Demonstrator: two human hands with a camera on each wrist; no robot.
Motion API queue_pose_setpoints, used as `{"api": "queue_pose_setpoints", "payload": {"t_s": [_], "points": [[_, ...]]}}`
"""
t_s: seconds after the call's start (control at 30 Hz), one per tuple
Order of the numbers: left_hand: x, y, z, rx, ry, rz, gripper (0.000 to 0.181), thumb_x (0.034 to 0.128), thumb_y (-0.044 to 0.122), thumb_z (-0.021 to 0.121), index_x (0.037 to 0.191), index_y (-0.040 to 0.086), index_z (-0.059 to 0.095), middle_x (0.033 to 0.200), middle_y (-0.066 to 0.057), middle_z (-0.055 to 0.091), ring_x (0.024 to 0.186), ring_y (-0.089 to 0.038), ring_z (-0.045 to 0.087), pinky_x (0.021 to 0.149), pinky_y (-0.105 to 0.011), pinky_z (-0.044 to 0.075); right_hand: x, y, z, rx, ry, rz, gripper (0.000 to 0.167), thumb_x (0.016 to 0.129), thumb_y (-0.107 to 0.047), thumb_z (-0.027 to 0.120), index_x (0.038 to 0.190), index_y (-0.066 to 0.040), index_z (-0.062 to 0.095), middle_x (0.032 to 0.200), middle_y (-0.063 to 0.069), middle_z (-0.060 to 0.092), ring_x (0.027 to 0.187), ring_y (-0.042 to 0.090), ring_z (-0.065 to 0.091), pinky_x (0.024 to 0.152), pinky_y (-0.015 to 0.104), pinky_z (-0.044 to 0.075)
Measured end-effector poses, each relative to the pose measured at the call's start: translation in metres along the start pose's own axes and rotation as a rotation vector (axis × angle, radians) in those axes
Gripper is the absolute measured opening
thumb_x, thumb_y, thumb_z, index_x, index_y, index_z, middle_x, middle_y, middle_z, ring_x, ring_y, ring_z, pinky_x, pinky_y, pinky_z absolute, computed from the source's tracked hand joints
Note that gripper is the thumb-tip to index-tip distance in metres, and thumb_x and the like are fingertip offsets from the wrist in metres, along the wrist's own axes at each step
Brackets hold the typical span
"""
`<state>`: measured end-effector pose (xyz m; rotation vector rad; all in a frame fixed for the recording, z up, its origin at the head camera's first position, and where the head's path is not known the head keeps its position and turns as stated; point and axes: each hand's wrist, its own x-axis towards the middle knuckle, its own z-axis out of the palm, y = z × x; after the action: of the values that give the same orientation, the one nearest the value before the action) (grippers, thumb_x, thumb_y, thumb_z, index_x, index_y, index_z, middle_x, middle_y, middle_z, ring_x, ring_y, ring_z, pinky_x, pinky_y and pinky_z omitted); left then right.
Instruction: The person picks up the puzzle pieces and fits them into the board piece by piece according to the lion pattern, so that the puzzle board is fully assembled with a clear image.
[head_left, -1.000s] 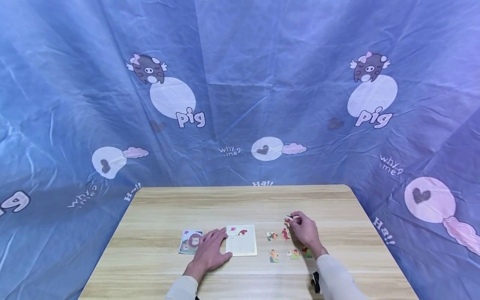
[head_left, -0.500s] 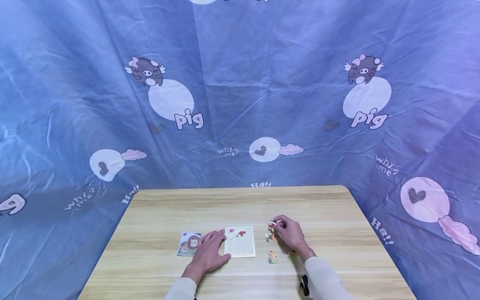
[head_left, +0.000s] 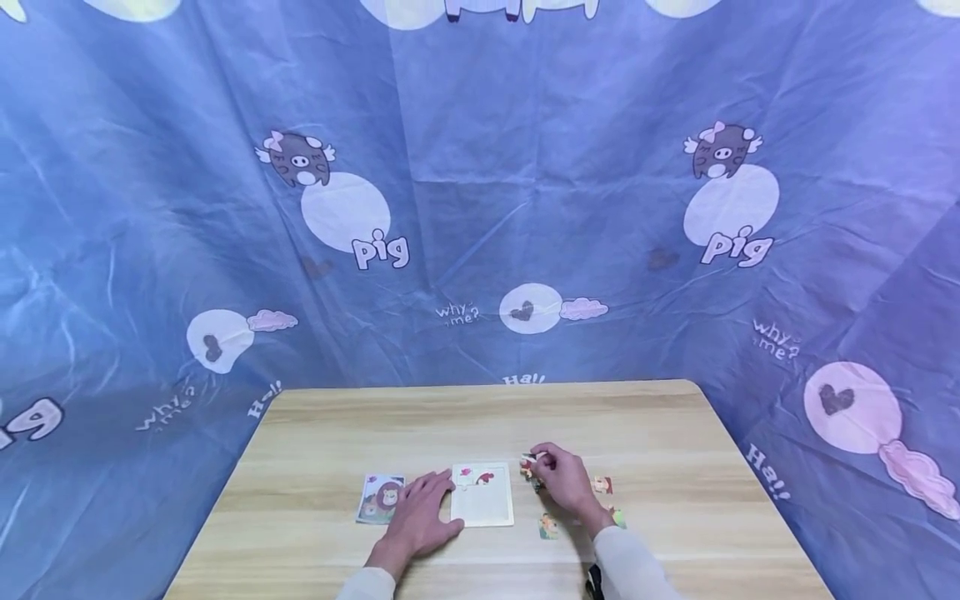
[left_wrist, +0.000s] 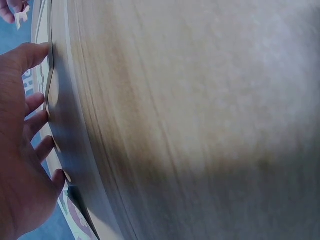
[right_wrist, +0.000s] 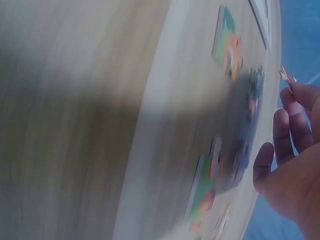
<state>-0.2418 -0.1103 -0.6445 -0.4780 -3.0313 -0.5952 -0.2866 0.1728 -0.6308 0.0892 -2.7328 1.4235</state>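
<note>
- Clock directions being read from the puzzle tray's centre, 12 being the table's far edge, in the head view.
- Puzzle tray (head_left: 482, 505): being steadied flat on the wood-grain table (head_left: 360, 433) by the left hand (head_left: 420, 515). Fingers being held apart, extended; index fingertip being rested on the rim at about 10 o'clock, thumb being set at the corner near 7; nothing being gripped.
- Inside the tray, a pink-printed jigsaw piece (head_left: 466, 473) is being displayed at 11 o'clock, a red-printed jigsaw piece (head_left: 485, 478) being seated just beside it, near 12.
- Held jigsaw piece (head_left: 528, 460): being pinched between thumb and index finger of the right hand (head_left: 567, 483), just outside the tray at 2 o'clock; being shown tilted, clear of the tabletop, in the right wrist view. Print being blurred there.
- Loose jigsaw pieces being spread: orange-and-green piece (head_left: 548, 527) at 4 o'clock, red-edged piece (head_left: 602, 484) and green piece (head_left: 617, 517) farther off near 3. Others being partly hidden by the right hand, count not being readable.
- Lion picture card (head_left: 379, 503): being left flat at 9 o'clock, partly being covered by left-hand fingers.
- Blue pig-print curtain (head_left: 472, 250) being hung behind, beyond 12.
</note>
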Motion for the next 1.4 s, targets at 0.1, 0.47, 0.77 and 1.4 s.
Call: {"api": "queue_pose_setpoints", "payload": {"t_s": [0.1,0.47,0.77,1.4], "points": [[-0.002,0.001,0.001,-0.008,0.01,-0.003,0.058,0.0749,0.053,0.067,0.122,0.02,0.06,0.148,0.0,0.047,0.135,-0.03,0.043,0.108,-0.057,0.031,-0.001,-0.003,0.007,-0.031,0.004,-0.049,0.019,0.087,-0.007,0.066,0.104,-0.014,0.068,0.076,-0.006,0.064,0.062,0.005,0.053,0.059,0.02,0.046],[-0.004,0.0,0.003,-0.01,0.023,0.009,0.059,0.0745,0.053,0.068,0.122,0.02,0.06,0.147,0.0,0.049,0.134,-0.03,0.044,0.108,-0.059,0.031,-0.005,-0.004,0.021,-0.038,-0.024,-0.101,0.019,0.088,-0.009,0.066,0.105,-0.014,0.069,0.077,-0.007,0.063,0.063,0.003,0.053,0.059,0.018,0.047],[-0.003,-0.001,0.004,-0.006,0.024,0.007,0.058,0.075,0.054,0.066,0.123,0.021,0.06,0.147,0.001,0.049,0.134,-0.029,0.044,0.108,-0.057,0.031,-0.007,-0.01,0.029,-0.122,-0.026,-0.139,0.022,0.086,-0.016,0.067,0.108,-0.015,0.071,0.077,-0.012,0.065,0.061,-0.001,0.051,0.058,0.017,0.044],[0.0,0.001,0.001,0.0,0.029,0.001,0.059,0.0749,0.054,0.067,0.123,0.02,0.06,0.148,-0.001,0.048,0.134,-0.029,0.044,0.109,-0.056,0.031,-0.002,-0.016,0.038,-0.081,-0.032,-0.144,0.02,0.085,-0.012,0.069,0.105,-0.013,0.072,0.076,-0.008,0.067,0.064,0.001,0.054,0.061,0.018,0.046]]}}
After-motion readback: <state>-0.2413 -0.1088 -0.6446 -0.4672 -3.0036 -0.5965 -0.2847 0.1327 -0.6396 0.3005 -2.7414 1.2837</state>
